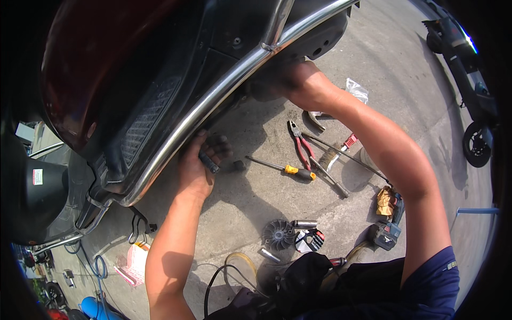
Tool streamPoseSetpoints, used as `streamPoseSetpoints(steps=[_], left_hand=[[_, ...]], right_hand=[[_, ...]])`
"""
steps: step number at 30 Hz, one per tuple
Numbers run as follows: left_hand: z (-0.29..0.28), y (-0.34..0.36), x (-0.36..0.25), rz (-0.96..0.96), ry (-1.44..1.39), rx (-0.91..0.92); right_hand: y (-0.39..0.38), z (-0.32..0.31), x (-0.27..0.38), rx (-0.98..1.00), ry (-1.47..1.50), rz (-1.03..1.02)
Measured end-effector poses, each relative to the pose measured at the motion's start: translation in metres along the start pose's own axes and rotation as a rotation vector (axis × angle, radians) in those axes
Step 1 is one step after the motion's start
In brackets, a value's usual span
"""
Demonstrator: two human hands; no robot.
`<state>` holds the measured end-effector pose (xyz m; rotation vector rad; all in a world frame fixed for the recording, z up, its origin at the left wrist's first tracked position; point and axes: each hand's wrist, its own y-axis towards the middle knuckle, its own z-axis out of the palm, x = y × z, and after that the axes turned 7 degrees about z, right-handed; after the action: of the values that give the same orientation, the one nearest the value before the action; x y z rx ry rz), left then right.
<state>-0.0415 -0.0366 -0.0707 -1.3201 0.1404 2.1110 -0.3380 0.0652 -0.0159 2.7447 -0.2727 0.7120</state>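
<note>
A dark red and black scooter (133, 80) lies tilted over me, its chrome guard rail (213, 101) running diagonally. My left hand (198, 165) is under the rail, fingers closed around a dark tool handle (209, 161). My right hand (298, 82) reaches up behind the rail into the scooter's underside; its fingers are hidden in shadow. On the concrete between my arms lie a yellow-handled screwdriver (285, 169), red-handled pliers (300, 146) and a wire brush (329, 158).
A black finned pulley (278, 234), a metal sleeve (304, 224) and a round part (310, 241) lie near my knees. A cordless power tool (388, 229) sits at right, hoses (234, 269) below. Another scooter (469, 80) stands far right. A pink tray (133, 261) lies lower left.
</note>
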Motion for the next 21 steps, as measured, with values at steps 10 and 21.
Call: streamPoseSetpoints(steps=[10,21], left_hand=[[0.003,-0.001,0.000,0.000,0.005,-0.006],[0.001,0.000,0.002,0.004,-0.015,-0.020]], right_hand=[[0.000,-0.005,-0.011,0.031,-0.065,0.041],[-0.022,0.014,0.031,0.097,0.585,0.403]])
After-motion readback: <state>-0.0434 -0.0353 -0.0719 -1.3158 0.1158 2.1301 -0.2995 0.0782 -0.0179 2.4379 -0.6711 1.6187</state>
